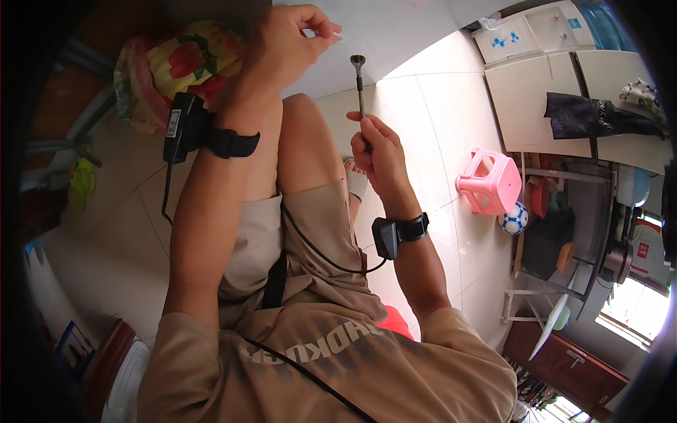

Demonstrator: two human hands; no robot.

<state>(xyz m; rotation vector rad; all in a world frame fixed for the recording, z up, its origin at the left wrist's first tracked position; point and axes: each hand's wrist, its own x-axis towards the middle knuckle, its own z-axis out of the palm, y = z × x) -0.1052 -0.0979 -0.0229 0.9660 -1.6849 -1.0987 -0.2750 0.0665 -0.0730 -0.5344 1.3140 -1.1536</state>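
My left hand (293,42) is at the top, beside the pale grey tabletop. Its thumb and fingertips are pinched together on a small white piece (338,37), too small to name. My right hand (381,151) is lower and to the right, wrapped round the handle of a slim metal-shafted tool (360,88). That tool points upward, with a dark ribbed collar and a small rounded head. Its head is just below and right of the white piece, apart from it. Most of the handle is hidden in my fingers.
The tabletop (416,32) spans the upper middle. A patterned plastic bag (180,67) stands left of my left forearm. On the right are a pink stool (493,182), a blue-and-white ball (514,218) and white cabinets (529,106). Cables run from black wrist-strapped devices across my lap.
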